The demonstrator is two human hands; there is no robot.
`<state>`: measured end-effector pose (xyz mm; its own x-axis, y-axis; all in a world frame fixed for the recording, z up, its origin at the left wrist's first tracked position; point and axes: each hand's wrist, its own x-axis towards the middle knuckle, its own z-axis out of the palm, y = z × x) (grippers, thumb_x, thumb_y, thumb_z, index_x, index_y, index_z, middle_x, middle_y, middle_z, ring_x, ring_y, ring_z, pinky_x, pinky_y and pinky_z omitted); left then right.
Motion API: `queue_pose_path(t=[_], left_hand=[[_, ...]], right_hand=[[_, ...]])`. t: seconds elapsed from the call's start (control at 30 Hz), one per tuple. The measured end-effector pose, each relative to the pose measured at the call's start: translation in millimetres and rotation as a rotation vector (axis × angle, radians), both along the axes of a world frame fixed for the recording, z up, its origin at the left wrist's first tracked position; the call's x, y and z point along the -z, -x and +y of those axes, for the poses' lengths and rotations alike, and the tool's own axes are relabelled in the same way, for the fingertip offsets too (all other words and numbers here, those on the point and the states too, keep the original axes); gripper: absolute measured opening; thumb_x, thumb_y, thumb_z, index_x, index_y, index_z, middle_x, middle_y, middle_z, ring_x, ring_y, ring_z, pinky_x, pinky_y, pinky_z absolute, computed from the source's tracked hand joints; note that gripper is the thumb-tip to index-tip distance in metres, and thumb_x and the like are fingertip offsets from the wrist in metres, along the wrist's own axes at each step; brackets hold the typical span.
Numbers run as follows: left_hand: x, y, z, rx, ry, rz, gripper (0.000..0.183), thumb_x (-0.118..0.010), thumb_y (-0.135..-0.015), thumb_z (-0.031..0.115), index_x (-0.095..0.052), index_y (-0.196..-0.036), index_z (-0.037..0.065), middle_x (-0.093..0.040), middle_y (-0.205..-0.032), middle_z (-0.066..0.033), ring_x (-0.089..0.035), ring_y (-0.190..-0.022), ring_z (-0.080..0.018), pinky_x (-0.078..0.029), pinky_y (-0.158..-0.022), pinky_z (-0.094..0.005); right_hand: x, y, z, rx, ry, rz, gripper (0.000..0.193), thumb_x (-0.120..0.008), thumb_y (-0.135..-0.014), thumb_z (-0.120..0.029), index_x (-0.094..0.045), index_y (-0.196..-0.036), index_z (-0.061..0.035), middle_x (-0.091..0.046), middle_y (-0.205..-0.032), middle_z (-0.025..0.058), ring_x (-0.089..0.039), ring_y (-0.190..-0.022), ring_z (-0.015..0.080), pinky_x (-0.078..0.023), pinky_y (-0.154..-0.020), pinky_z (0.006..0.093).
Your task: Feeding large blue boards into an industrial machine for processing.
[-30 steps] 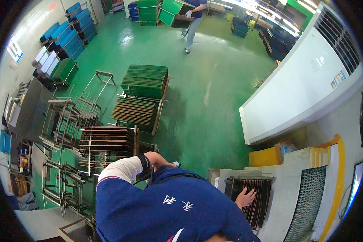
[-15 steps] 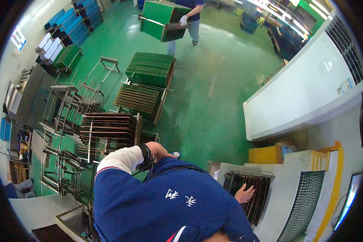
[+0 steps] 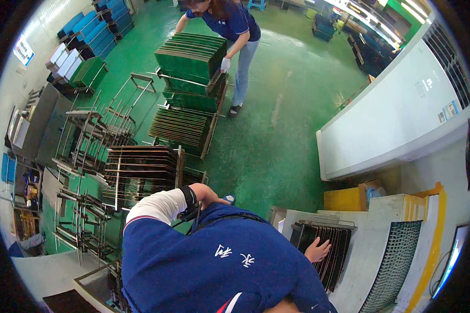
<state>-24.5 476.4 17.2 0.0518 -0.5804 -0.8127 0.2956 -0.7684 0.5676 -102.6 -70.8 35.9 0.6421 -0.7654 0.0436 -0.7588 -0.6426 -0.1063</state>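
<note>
My right hand (image 3: pixel 317 250) lies with fingers apart on the edges of dark thin panels (image 3: pixel 329 266). These panels stand in a rack on the pale machine beside me. At my waist rests my left hand (image 3: pixel 208 196), below a white sleeve and a black wristband. Its fingers are mostly hidden against my dark blue shirt, so their grip does not show. Nearest to it is a metal rack of dark panels (image 3: pixel 141 166) with copper-coloured edges.
Ahead, a co-worker (image 3: pixel 235 26) holds a rack of green panels (image 3: pixel 189 55) over another green-panel rack (image 3: pixel 180 125). Bare metal frames (image 3: pixel 91 130) stand left. A white cabinet (image 3: pixel 391 115), a yellow box (image 3: pixel 342 200) and a mesh belt (image 3: pixel 394 266) are on the right.
The co-worker has come nearer, bent forward and lowered the carried green-panel rack over the stack, tilting it so its panel edges face up. My hands have stayed in place.
</note>
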Motion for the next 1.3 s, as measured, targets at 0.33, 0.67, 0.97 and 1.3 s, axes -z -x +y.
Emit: queue_pose_path(t=[0.33, 0.67, 0.97, 1.3], left_hand=[[-7, -2, 4, 0.18, 0.166, -0.245, 0.119, -0.075, -0.066, -0.013, -0.009, -0.152, 0.037, -0.037, -0.149, -0.0079, -0.042, -0.128, -0.0199, -0.042, -0.101, -0.0374], [-88, -12, -15, 0.109, -0.099, -0.022, 0.1, -0.068, -0.08, -0.002, -0.01, -0.151, 0.037, -0.039, -0.146, -0.0087, -0.053, -0.118, -0.022, -0.049, -0.093, -0.0365], [-7, -2, 8, 0.275, 0.063, -0.293, 0.098, -0.07, -0.085, 0.022, 0.001, -0.147, 0.048, -0.058, -0.127, -0.0169, -0.061, -0.104, -0.0322, -0.049, -0.085, -0.0455], [14, 3, 10, 0.237, 0.099, -0.256, 0.072, -0.049, -0.095, 0.044, -0.003, -0.15, 0.042, -0.06, -0.125, -0.0178, -0.062, -0.105, -0.0333, -0.048, -0.087, -0.0468]], right_hand=[[6, 1, -2, 0.012, -0.001, -0.005, 0.063, -0.044, -0.093, -0.057, -0.038, -0.145, -0.022, -0.029, -0.154, 0.0048, -0.026, -0.14, 0.0286, -0.024, -0.108, 0.0576], [3, 0, -1, -0.009, 0.02, -0.015, 0.063, -0.044, -0.093, -0.058, -0.039, -0.144, -0.0224, -0.031, -0.153, 0.0047, -0.029, -0.139, 0.0287, -0.025, -0.108, 0.0567], [0, 1, 1, 0.004, -0.016, 0.039, 0.065, -0.04, -0.094, -0.058, -0.034, -0.147, -0.0216, -0.028, -0.154, 0.007, -0.027, -0.139, 0.0324, -0.024, -0.108, 0.0585], [0, -3, 2, 0.013, -0.026, 0.0, 0.065, -0.042, -0.093, -0.06, -0.037, -0.145, -0.0216, -0.029, -0.153, 0.0062, -0.027, -0.139, 0.0302, -0.023, -0.109, 0.0564]])
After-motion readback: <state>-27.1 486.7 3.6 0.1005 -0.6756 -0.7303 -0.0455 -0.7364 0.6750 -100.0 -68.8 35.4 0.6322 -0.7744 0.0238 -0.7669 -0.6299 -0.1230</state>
